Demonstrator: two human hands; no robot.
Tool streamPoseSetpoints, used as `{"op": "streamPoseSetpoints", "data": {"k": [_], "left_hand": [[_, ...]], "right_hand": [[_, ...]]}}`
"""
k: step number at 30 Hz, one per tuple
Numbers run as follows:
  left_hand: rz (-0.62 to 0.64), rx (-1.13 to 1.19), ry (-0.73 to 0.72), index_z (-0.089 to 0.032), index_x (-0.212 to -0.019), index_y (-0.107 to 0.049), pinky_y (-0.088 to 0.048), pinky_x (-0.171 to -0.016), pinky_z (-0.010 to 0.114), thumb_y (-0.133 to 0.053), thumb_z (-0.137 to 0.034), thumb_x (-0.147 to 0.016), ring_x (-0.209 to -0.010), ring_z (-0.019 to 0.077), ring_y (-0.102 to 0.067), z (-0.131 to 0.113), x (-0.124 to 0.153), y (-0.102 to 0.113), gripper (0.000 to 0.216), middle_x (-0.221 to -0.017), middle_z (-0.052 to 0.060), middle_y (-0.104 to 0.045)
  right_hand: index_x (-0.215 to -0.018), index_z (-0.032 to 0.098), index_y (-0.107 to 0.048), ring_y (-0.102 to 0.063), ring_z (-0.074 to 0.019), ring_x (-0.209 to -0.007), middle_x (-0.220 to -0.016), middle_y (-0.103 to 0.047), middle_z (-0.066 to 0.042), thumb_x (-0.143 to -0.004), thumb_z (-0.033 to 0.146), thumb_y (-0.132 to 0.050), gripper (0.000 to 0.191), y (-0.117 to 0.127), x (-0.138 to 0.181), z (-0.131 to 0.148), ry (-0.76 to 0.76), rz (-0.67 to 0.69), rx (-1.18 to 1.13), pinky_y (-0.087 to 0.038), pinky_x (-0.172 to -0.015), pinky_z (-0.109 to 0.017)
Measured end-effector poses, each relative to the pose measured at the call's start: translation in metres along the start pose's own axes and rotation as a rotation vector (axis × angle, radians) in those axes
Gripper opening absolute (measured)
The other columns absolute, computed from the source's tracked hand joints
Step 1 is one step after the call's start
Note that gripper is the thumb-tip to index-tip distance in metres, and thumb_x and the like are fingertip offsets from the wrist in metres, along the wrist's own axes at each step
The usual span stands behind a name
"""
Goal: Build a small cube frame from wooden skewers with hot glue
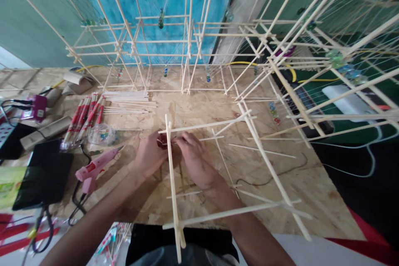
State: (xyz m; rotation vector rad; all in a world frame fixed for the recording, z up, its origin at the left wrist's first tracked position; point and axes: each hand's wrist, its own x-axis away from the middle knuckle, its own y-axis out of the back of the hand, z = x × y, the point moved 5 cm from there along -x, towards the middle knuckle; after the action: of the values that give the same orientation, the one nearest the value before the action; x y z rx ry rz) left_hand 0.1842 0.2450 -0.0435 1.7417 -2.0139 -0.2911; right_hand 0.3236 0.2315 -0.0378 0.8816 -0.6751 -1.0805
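Bamboo stick (172, 183) pointing straight ahead between hands (198, 160)

Left of the pale wooden stick frame (205, 125), a chipboard desk strip (137, 203) is offering passage until a pink glue gun (95, 169) is blocking it; sticks are hemming the right hand (198, 160).

- 1 left hand (149, 153), 1 right hand (198, 160)
- 1 wooden stick frame (171, 174) between them
- 1 pink hot glue gun (93, 168) near the surface's left edge
- 1 clear plastic bag of marbles (101, 135)
- 1 string of marbles (273, 113)
- 1 flat black case (42, 174) at the left edge
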Motion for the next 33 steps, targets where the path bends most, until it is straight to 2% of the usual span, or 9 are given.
{"op": "streamPoseSetpoints", "data": {"k": [6,13,18,24,28,33], "left_hand": [[-0.034,-0.126,-0.037,-0.019,-0.082,-0.069,-0.046,-0.058,0.027,-0.065,-0.017,-0.072,-0.064,0.0194,-0.067,0.001,-0.001,-0.001,0.012,-0.074,0.003,-0.073],[-0.088,-0.286,-0.16,-0.021,-0.076,-0.066,-0.046,-0.064,0.03,-0.062,-0.009,-0.072,-0.069,0.0221,-0.067,-0.008,-0.001,-0.002,0.013,-0.074,0.005,-0.072],[-0.061,-0.278,-0.179,-0.021,-0.08,-0.065,-0.048,-0.071,0.034,-0.06,-0.006,-0.072,-0.076,0.0261,-0.069,-0.015,0.001,-0.003,0.018,-0.08,0.007,-0.072],[-0.02,-0.226,-0.178,-0.022,-0.081,-0.065,-0.047,-0.068,0.035,-0.063,-0.009,-0.074,-0.072,0.026,-0.067,-0.016,0.003,-0.004,0.015,-0.076,0.006,-0.071],[-0.045,-0.226,-0.198,-0.021,-0.08,-0.066,-0.046,-0.067,0.034,-0.061,-0.006,-0.072,-0.071,0.0251,-0.067,-0.013,0.0,-0.006,0.018,-0.078,0.006,-0.071],[-0.017,-0.275,-0.193,-0.019,-0.08,-0.067,-0.046,-0.067,0.034,-0.061,-0.006,-0.073,-0.073,0.0257,-0.067,-0.015,0.0,-0.007,0.015,-0.078,0.007,-0.071]], "right_hand": [[-0.116,0.022,-0.072,-0.06,-0.0213,-0.113,-0.12,-0.067,-0.009,-0.098,0.006,-0.051,0.032,0.0,0.001,0.0,0.002,0.01,-0.022,-0.047,-0.09,-0.031],[-0.12,0.024,-0.071,-0.06,-0.0212,-0.111,-0.119,-0.067,-0.007,-0.098,0.007,-0.049,0.036,-0.003,0.001,-0.002,0.026,-0.023,-0.021,-0.047,-0.09,-0.03],[-0.119,0.024,-0.071,-0.061,-0.0222,-0.11,-0.117,-0.068,-0.007,-0.097,0.005,-0.047,0.037,-0.003,0.001,-0.002,0.019,-0.019,0.003,-0.046,-0.088,-0.03],[-0.121,0.021,-0.071,-0.06,-0.023,-0.113,-0.12,-0.067,-0.009,-0.096,0.004,-0.047,0.038,-0.001,0.002,0.0,0.024,-0.008,-0.015,-0.046,-0.092,-0.031],[-0.119,0.022,-0.07,-0.06,-0.0228,-0.111,-0.117,-0.067,-0.007,-0.096,0.005,-0.047,0.037,0.0,0.002,0.001,0.025,0.0,0.01,-0.046,-0.089,-0.031],[-0.116,0.023,-0.071,-0.06,-0.0217,-0.107,-0.112,-0.067,-0.006,-0.096,0.004,-0.047,0.036,0.0,0.002,0.001,0.025,-0.008,0.008,-0.046,-0.087,-0.03]]}}
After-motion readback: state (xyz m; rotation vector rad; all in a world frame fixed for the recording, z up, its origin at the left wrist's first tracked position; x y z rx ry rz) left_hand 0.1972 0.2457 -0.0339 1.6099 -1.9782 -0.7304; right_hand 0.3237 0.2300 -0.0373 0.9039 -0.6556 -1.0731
